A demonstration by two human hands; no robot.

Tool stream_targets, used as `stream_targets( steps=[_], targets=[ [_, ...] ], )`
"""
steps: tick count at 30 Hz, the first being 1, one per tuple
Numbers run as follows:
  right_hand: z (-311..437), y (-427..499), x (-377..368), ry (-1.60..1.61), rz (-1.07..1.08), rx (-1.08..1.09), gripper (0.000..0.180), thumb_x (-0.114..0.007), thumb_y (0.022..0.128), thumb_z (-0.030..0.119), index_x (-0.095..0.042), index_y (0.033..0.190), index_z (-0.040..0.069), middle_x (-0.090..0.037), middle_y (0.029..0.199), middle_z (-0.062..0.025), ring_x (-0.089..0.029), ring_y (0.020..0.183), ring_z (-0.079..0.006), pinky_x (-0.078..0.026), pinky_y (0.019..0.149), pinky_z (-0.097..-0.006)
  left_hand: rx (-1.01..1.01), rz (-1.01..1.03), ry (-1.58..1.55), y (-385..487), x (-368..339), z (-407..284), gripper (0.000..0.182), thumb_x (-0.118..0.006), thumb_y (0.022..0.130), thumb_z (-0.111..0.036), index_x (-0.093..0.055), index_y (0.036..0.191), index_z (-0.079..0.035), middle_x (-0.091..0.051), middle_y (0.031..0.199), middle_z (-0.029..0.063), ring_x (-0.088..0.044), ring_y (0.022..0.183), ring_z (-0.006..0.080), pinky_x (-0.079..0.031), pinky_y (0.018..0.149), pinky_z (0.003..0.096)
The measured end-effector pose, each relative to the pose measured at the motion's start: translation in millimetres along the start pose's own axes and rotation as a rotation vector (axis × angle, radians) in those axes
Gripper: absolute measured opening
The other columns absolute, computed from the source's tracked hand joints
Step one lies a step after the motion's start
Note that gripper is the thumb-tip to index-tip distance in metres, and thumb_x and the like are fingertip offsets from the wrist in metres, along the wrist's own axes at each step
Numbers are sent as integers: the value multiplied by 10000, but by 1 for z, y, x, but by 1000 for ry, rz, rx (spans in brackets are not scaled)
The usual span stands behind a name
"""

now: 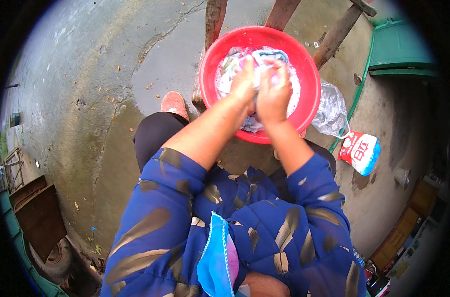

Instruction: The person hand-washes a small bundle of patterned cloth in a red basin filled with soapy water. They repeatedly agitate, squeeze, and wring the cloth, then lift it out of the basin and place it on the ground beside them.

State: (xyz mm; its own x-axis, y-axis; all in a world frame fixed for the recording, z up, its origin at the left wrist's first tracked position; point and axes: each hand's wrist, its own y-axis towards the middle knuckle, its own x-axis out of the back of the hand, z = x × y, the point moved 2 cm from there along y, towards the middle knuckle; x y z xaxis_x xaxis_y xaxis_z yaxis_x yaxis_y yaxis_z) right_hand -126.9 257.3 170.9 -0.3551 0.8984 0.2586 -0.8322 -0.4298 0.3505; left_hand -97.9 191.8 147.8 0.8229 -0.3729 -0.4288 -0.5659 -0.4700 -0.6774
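Both hands are over a red plastic basin (307, 83) that holds soapy water and wet, patterned laundry (226, 72). Pale cloth (262, 70) is bunched between my palms, in the middle of the basin. My left hand (244, 83) presses on it from the left. From the right, my right hand (275, 91) grips the same cloth, fingers bent towards the far rim. Motion blurs the fingers and part of the cloth. More bluish wet fabric (252, 123) lies below my wrists near the basin's near side.
The basin rests on a wooden stand with slanting legs (334, 35). At its right lie a clear plastic bag (328, 107) and a red, white and blue detergent bag (359, 152). A pink slipper (174, 104) is on the wet concrete floor (113, 148). Brown boards (41, 219) lean at lower left.
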Motion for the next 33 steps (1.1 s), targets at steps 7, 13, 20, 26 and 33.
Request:
stream_targets(
  steps=[7,13,20,26,33],
  targets=[
    [2,20,6,-15,-146,-243,125,-505,900,86,-555,993,19,-624,876,-135,-615,821,-248,-478,777,-355,-7,28,309,5,1,21,566,-442,928,-529,-625,1025,-2,-640,968,151,-590,841,253,-445,768,425],
    [3,-13,-6,22,162,-73,106,-515,902,69,-547,993,25,-606,915,-136,-595,842,-230,-473,780,-337,-77,160,-30,29,17,10,475,-448,939,-514,-602,969,-66,-619,831,100,-594,698,182,-490,577,311],
    [-43,16,8,101,96,115,93,-571,890,81,-580,965,26,-620,901,-74,-587,883,-162,-462,813,-299,-102,261,124,26,8,-11,294,-547,916,-360,-626,1005,-91,-651,895,44,-621,775,150,-503,701,295],
    [-76,66,56,-213,146,-119,283,-550,904,140,-572,1159,19,-603,1136,-71,-560,1043,-165,-450,902,-306,-348,615,536,-9,3,-56,255,-579,893,-241,-638,1029,-33,-660,947,34,-611,860,123,-479,785,269],
    [-156,51,31,565,337,-842,266,-476,920,204,-603,1119,82,-612,1127,-97,-578,1022,-211,-453,893,-335,-380,915,547,-37,8,-79,305,-632,850,-202,-615,1073,6,-664,984,53,-608,900,126,-477,842,285]
  ],
)
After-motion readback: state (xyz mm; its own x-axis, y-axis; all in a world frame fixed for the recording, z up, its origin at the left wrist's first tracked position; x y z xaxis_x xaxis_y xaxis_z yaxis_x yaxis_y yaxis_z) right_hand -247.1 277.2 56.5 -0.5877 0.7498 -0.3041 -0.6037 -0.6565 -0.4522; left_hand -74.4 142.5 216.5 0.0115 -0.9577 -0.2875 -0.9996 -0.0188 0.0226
